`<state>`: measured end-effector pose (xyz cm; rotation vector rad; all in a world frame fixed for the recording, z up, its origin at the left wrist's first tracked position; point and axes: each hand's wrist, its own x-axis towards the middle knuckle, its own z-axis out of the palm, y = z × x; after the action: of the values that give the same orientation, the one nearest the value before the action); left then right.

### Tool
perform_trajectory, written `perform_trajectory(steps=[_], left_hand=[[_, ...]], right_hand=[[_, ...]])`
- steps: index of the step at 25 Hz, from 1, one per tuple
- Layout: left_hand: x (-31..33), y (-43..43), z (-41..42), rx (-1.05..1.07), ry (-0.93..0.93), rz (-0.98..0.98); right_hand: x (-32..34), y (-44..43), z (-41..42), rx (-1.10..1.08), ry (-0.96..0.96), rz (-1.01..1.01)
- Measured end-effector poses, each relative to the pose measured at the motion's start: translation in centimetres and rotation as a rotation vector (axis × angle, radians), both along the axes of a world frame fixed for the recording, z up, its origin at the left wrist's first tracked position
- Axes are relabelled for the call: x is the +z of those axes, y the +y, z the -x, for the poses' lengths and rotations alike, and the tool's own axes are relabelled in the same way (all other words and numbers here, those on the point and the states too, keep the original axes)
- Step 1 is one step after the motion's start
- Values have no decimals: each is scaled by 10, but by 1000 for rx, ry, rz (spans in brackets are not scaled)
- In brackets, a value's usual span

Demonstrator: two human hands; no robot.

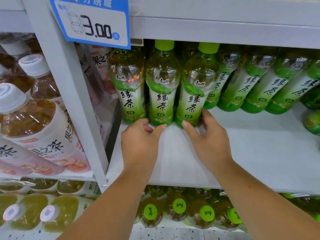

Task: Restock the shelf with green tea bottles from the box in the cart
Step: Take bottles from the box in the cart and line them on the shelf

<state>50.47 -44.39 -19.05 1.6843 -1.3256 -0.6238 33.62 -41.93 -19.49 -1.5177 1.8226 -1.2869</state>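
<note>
Restocking is looking part done: left hand (140, 135) and right hand (206, 135) are loosely cupping two green tea bottles (161, 87) mid-shelf (251, 153), whose front edge is standing bare.

We see a pale grey shelf (242, 153) whose front half lies bare. Green tea bottles (161, 87) stand upright along its back, three at 12 o'clock and more running toward 2 o'clock, their bases on the board. Toward 9 o'clock, past a grey upright (69, 87), a neighbouring shelf (52, 176) carries pink-labelled tea bottles (34, 122).
</note>
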Motion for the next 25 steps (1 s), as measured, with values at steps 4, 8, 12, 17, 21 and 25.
perform_trajectory(steps=[4, 8, 12, 17, 21, 25], left_hand=[[0, 1, 1, 10, 9, 9], [-1, 2, 0, 10, 3, 8], [3, 4, 0, -17, 5, -29], [17, 4, -4, -140, -13, -165], [37, 7, -10, -220, 24, -311], [56, 28, -16, -303, 153, -452]], right_hand=[[2, -2, -1, -22, -18, -28], [1, -4, 1, 2, -49, -64], [6, -8, 7, 63, -170, -149], [30, -10, 10, 85, -439, -325], [49, 8, 3, -49, -474, -450], [64, 51, 0, -130, -455, -541]])
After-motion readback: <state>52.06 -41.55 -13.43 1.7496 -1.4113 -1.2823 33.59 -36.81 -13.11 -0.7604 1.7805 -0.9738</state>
